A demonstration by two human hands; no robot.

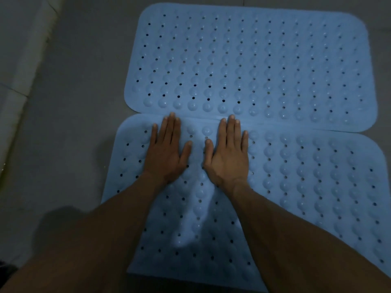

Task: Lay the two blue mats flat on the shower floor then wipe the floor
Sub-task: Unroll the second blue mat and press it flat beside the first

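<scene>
Two bare arms reach out from the bottom of the view, over the near mat (296,187). Both hands lie flat on this blue mat, palms down. On the left hand (167,151) the fingers (169,127) are straight and close together, holding nothing. The right hand (228,153) looks the same, stretched out flat with its thumb pointing in toward the other thumb. Nothing is gripped; the hands only press down.

Both sets of fingertips sit right at the far edge of the near mat, where it meets the far mat (254,60). That far mat looks flat on the grey shower floor (74,123). The two mats touch along this long edge, and at the right the far one seems to lie a little over the near one.

I think the step in hand is pressing the second mat down flat. A soft bump runs up the near mat between the two arms, so it is not fully flat yet. The next move should push that bump out to the sides. After that comes the wiping, and no cloth is in view.
</scene>
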